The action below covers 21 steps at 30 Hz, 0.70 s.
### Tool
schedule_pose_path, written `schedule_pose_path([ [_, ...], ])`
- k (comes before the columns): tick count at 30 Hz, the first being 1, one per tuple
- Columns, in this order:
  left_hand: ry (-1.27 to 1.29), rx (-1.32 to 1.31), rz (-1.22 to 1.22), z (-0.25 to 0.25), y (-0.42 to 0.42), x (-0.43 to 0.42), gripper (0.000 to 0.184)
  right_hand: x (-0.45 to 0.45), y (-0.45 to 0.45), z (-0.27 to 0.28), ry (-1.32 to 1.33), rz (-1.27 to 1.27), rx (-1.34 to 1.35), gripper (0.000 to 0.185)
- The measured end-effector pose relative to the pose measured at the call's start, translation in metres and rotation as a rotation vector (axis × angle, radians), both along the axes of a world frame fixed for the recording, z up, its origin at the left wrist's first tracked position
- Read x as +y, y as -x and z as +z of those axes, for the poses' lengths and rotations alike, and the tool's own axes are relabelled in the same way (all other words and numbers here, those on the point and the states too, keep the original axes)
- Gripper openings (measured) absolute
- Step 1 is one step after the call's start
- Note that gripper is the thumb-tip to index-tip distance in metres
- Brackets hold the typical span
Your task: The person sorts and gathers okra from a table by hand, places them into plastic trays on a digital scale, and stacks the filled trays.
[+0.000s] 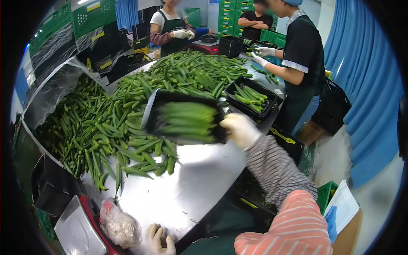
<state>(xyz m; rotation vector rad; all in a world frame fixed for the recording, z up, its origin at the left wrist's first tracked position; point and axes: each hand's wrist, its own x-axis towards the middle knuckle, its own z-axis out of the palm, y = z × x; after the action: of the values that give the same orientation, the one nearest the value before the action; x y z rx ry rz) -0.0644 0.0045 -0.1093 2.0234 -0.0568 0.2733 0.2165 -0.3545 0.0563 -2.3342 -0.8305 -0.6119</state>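
Note:
My right hand (241,130), in a white glove, grips the right end of a black plastic tray (148,111) and holds it over the steel table (187,187). Several okra pods (187,119) lie side by side in that tray, blurred by motion. Low in the view, my gloved left hand (160,240) rests at the table's near edge with its fingers apart and nothing in them. Beside it sits a knotted clear plastic bag (120,225); what it contains I cannot make out. A large heap of loose okra (127,110) spreads behind and left of the held tray.
Another black tray with okra (251,97) stands right of the heap. A scale (80,229) is at the lower left, near a stack of black trays (53,187). Across the table, co-workers (172,27) stand; one at right (304,55) handles okra. Crates (233,17) are stacked behind.

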Motion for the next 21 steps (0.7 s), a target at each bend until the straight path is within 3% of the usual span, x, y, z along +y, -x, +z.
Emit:
schedule_pose_path([
  [1,0.032,0.025,0.004,0.0,-0.001,-0.002,0.033,-0.024,0.009,0.019,-0.582,-0.149,0.49,0.012],
  [2,0.065,0.05,0.009,0.004,-0.001,-0.004,0.033,-0.049,0.015,0.04,-0.857,-0.295,0.646,0.017],
  [3,0.098,0.077,0.016,0.006,0.0,-0.006,0.032,-0.089,0.002,0.033,-0.933,-0.343,0.56,0.015],
  [8,-0.029,0.009,0.058,0.021,-0.01,-0.016,0.029,-0.213,-0.007,0.047,-1.131,-0.526,0.389,0.012],
  [12,0.052,0.059,0.08,0.029,-0.019,-0.027,0.03,-0.274,-0.041,0.024,-1.26,-0.711,0.363,0.019],
  [15,-0.438,-0.135,0.087,0.077,-0.032,-0.034,0.028,-0.292,-0.067,0.002,-1.321,-0.781,0.4,0.023],
  [16,-0.334,-0.068,0.14,0.088,-0.034,-0.038,0.026,-0.295,-0.076,-0.008,-1.328,-0.797,0.397,0.023],
  [19,-0.705,-0.301,0.2,0.115,-0.044,-0.028,0.028,-0.297,-0.101,-0.032,-1.385,-0.826,0.463,0.029],
  [21,-0.633,-0.251,0.269,0.111,-0.043,-0.008,0.031,-0.297,-0.115,-0.045,-1.371,-0.841,0.533,0.034],
])
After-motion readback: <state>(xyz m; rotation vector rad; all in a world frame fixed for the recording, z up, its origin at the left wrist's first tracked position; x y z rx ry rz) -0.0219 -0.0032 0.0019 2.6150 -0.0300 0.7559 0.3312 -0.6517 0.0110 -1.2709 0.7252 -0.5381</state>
